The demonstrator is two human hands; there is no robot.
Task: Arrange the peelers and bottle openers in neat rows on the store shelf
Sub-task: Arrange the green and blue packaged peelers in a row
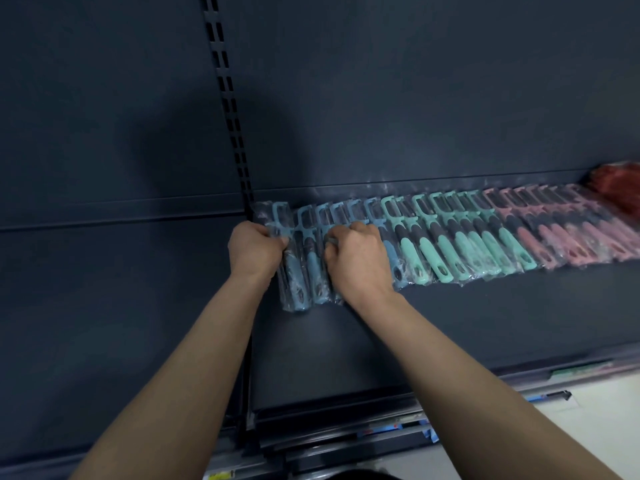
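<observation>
Back panel: dark, one slotted upright running down it, ending just left of the left fingers.

Shelf: dark and flat. The bare deck lies toward the viewer from both sets of fingers.

Peelers: one single row along the back of the shelf, each in a clear wrapper, heads toward the back panel and handles toward the viewer. They overlap like shingles.
- Blue peelers: six heads counted, and more may be hidden under the hands. This group lies directly under and between the fingers.
- Mint peelers: about seven, starting just right of the right fingers.
- Pink peelers: about seven. The count is uncertain because of overlap and blur. They lie well right of the right fingers.

Hands: two, with bare forearms.
- Left hand: fingers curled together, clamped on the leftmost blue peeler near its neck, at the row's left end.
- Right hand: knuckles up, fingers curled together and clamped down on the blue peelers. I cannot tell which single packet they pinch.
- One blue peeler shows fully between the two sets of fingers.

Red packets: one heap at the far right end, beyond the pink group. The number in it cannot be counted.

Label strip: one, on the shelf's front edge, well right of both hands.
</observation>
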